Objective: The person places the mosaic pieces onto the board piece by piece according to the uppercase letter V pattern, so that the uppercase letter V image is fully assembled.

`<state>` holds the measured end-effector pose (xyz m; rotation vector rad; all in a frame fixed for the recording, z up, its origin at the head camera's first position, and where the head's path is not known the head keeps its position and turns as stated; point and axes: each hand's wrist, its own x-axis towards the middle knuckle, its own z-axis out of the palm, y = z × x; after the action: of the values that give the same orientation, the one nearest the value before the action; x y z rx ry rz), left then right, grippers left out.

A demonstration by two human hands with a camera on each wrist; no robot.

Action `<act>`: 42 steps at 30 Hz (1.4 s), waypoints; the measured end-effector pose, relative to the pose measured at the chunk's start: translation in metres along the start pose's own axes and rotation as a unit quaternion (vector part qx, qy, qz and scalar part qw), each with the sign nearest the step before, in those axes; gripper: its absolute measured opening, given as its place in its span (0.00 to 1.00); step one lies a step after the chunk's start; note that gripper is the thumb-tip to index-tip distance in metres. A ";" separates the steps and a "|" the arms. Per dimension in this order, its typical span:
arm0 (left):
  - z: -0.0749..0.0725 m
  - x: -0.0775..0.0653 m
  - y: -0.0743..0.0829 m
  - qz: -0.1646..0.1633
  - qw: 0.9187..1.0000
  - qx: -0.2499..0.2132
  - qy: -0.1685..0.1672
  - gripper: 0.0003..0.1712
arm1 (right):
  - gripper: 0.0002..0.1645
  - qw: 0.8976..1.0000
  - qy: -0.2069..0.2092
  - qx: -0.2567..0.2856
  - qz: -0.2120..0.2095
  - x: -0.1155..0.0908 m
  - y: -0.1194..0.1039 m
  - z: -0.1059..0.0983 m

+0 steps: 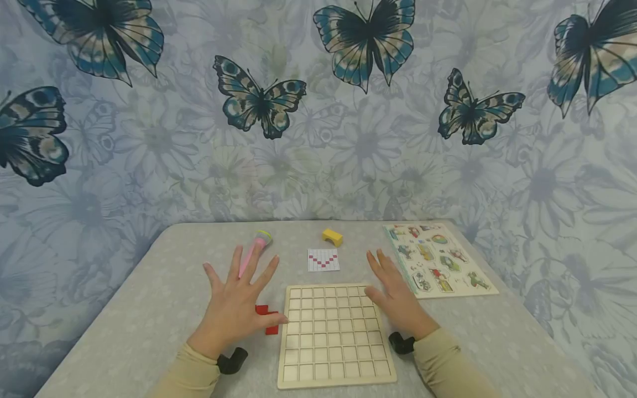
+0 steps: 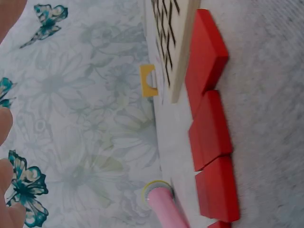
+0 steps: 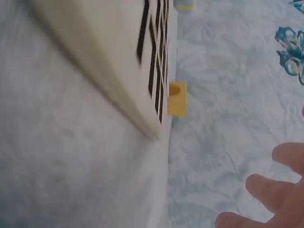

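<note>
A pale wooden grid board (image 1: 337, 383) lies flat between the two hands. My left hand (image 1: 234, 309), fingers spread and straight, hovers at the board's left side and holds nothing. Red blocks (image 1: 272, 330) lie by the board's left edge, partly hidden behind this hand; the left wrist view shows several red blocks (image 2: 211, 130) in a row on the table. My right hand (image 1: 398, 301) is over the board's upper right edge, fingers extended and holding nothing. Beyond the board lies a small white card (image 1: 323, 266) with a V of pinkish-red squares.
At the back of the table (image 1: 124, 287) sits a yellow arch block (image 1: 332, 237). A pink toy microphone (image 1: 260, 242) lies behind my left hand, partly covered by its fingers. To the right is a picture puzzle board (image 1: 450, 276). Butterfly-patterned wall (image 1: 318, 166) stands behind.
</note>
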<state>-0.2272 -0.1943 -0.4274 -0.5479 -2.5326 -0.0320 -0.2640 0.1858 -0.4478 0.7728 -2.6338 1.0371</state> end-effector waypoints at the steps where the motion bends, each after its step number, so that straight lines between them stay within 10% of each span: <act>1: 0.001 -0.001 0.000 -0.002 1.000 0.000 -0.004 0.69 | 0.42 1.000 -0.014 0.021 0.006 0.001 0.000 -0.001; 8: 0.009 -0.004 -0.002 -0.005 1.000 -0.014 0.007 0.66 | 0.33 0.993 -0.098 0.050 0.044 0.000 0.021 0.000; 21: 0.019 -0.003 -0.008 -0.016 0.983 -0.132 0.130 0.21 | 0.27 0.996 -0.079 0.011 0.035 -0.010 0.048 0.005; 27: 0.016 -0.008 -0.016 -0.113 0.985 -0.133 0.007 0.18 | 0.29 0.994 -0.103 0.003 0.021 -0.009 0.053 0.006; 32: 0.013 -0.013 -0.031 -0.190 0.963 -0.156 -0.114 0.14 | 0.29 0.994 -0.108 -0.001 0.017 -0.008 0.055 0.008; 42: 0.010 -0.021 -0.065 -0.188 0.922 -0.237 -0.243 0.16 | 0.30 0.994 -0.110 0.004 0.023 -0.007 0.053 0.008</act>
<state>-0.2413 -0.2608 -0.4414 -0.2492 -3.0990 -0.7529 -0.2867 0.2159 -0.4867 0.8798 -2.8458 1.0297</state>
